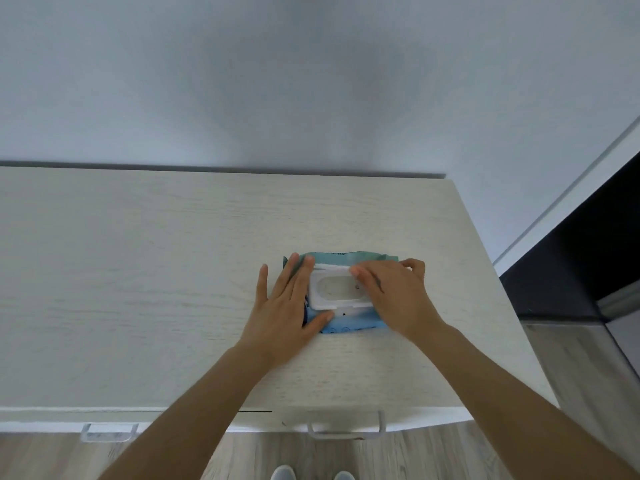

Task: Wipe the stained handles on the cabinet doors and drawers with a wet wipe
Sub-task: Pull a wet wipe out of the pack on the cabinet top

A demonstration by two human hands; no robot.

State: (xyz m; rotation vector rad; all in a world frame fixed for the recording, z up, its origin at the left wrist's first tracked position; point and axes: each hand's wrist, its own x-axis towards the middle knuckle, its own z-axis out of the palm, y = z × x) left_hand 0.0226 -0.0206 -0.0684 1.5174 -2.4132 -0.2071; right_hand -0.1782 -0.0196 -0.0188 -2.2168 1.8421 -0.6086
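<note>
Wet wipe pack (341,318), blue-green wrapper, small black triangle mark below the white flip lid (337,287), faint round symbols along near edge, no legible text

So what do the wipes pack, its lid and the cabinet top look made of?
Wipes pack: soft blue-green film, seemingly plastic, crinkled at its edge. Lid: rigid white plastic, smooth and moulded. Cabinet top: pale matt wood grain, possibly laminate.

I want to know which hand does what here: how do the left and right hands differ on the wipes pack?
The left hand lies flat with fingers spread over the left end of the wipes pack, pressing it down; the right hand reaches across the white lid, fingertips at its far edge. The left thumb rests on the pack's near edge; the right thumb is hidden. Both touch the pack on the cabinet top.
</note>
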